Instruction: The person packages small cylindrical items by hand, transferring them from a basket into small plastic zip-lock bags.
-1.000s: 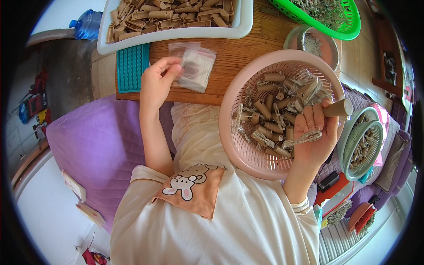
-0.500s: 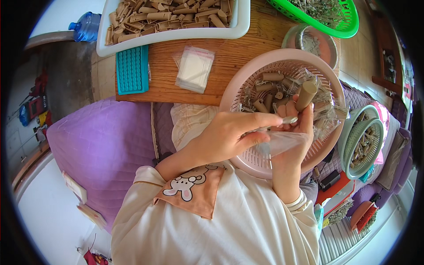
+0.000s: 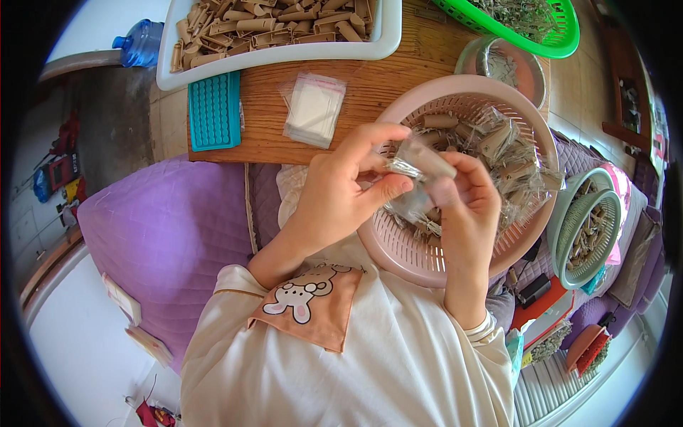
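Over the pink basket (image 3: 403, 261), my left hand (image 3: 338, 185) pinches a small clear plastic bag (image 3: 413, 206), with a whitish, shiny bundle (image 3: 403, 168) at its fingertips. A tan cylinder (image 3: 430, 158) lies tilted between my hands, clear film around at least part of it. My right hand (image 3: 469, 203) has its fingers closed at the cylinder's right end and on the film; blur hides the exact hold. Beneath them, the basket contains more tan cylinders and several filled clear bags (image 3: 509, 149).
On the wooden table (image 3: 267, 107) are a white tub (image 3: 284, 53) of tan pieces, a teal mold tray (image 3: 213, 110), a stack of clear bags (image 3: 315, 110), a round container (image 3: 501, 67) and a green basket (image 3: 569, 35). Pale green baskets (image 3: 587, 228) stand at right.
The tan cylinder, upright in my right hand before, is now tilted between both hands with film around it. My left hand has risen and my right hand has turned inward.
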A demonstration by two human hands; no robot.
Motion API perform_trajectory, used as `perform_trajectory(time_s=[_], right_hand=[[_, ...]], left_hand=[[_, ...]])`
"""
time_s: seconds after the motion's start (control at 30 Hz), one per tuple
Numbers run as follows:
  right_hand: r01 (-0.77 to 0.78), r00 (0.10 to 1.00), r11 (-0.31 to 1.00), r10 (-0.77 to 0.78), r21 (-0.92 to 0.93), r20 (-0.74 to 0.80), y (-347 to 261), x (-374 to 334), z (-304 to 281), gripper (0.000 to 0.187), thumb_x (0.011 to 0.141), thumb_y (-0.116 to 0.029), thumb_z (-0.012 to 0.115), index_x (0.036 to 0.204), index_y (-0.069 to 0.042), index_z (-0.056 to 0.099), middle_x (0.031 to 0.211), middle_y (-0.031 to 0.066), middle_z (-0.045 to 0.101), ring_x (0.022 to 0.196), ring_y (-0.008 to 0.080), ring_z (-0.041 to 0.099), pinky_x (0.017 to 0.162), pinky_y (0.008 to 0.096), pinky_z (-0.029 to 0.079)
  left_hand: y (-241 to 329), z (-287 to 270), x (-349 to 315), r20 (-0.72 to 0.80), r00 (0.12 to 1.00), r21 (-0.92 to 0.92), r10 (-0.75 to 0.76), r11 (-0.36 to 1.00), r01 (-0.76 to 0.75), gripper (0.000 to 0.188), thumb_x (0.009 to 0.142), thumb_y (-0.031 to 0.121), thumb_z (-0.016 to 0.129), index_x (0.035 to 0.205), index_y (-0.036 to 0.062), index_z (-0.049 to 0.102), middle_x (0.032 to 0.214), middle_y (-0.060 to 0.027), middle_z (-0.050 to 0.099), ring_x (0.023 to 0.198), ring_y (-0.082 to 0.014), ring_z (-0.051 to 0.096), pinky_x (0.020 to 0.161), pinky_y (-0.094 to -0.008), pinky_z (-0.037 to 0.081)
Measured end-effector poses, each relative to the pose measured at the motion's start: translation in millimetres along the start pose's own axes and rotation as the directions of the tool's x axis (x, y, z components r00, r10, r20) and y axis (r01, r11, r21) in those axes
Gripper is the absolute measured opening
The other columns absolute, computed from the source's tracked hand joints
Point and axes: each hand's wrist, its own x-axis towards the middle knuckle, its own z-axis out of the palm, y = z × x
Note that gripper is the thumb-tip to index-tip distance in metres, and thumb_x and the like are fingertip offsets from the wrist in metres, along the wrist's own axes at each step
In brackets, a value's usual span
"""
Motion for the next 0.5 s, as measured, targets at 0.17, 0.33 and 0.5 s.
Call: perform_trajectory(time_s=[0.17,0.33,0.5], right_hand=[[0.25,0.929,0.965,-0.262,-0.077,-0.262,-6,3,-26,0.026,0.078,-0.001,0.06,0.104,0.002,0.056,0.09,0.0066,0.061,0.077,0.0075,0.056,0.068,0.0172,0.045],[0.431,0.858,0.898,-0.439,-0.092,-0.268,-23,-7,-32,0.03,0.076,-0.005,0.066,0.102,0.004,0.056,0.107,0.0125,0.055,0.083,0.0118,0.057,0.072,0.0186,0.045],[0.37,0.91,0.921,-0.386,-0.12,-0.15,-33,-22,-20,0.032,0.071,-0.005,0.07,0.097,0.006,0.056,0.096,0.0085,0.055,0.081,0.0119,0.055,0.07,0.02,0.044]], left_hand=[[-2,-6,1,0.011,0.985,-0.127,-0.17,0.977,0.17,0.04,0.067,0.003,0.072,0.102,-0.0009,0.053,0.071,-0.0054,0.064,0.065,-0.0067,0.059,0.06,-0.0176,0.045],[-8,-8,1,0.005,0.999,0.057,-0.054,0.997,0.054,0.037,0.065,0.012,0.074,0.098,0.0076,0.057,0.068,-0.0046,0.064,0.055,-0.0052,0.055,0.051,-0.0193,0.043],[-3,-8,-2,0.009,0.999,0.079,-0.041,0.996,0.041,0.035,0.066,0.015,0.074,0.096,0.0081,0.058,0.068,-0.0042,0.065,0.054,-0.0064,0.055,0.051,-0.0193,0.043]])
